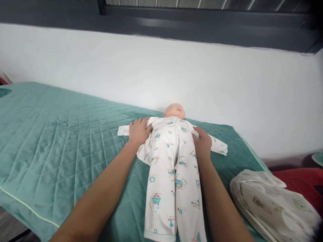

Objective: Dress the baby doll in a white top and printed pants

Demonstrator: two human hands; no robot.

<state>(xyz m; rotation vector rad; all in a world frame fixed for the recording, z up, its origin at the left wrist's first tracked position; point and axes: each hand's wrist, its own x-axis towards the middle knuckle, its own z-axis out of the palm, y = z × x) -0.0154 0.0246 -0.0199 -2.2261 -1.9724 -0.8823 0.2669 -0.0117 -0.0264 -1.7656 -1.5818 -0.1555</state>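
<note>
A baby doll (175, 111) lies on its back, its bare head toward the wall. White printed clothing with small teal and pink pictures covers its body. The printed trousers (165, 174) are spread lengthwise over its front, both legs pointing toward me. A shirt's left-hand sleeve (123, 130) and right-hand sleeve (219, 146) stick out flat to the sides. My left hand (139, 130) lies over the left sleeve near the shoulder, fingers stretched and thumb apart. Against the doll's other side, my right hand (202, 143) rests on the right sleeve, thumb apart from the fingers; its fingertips are partly hidden.
A quilted green cover (75, 134) lies beneath the doll and reaches up to the white wall (126, 70). At the lower right is a bundled white printed cloth (272, 205) beside a red item (302, 181). A dark ledge (176, 27) runs along the top.
</note>
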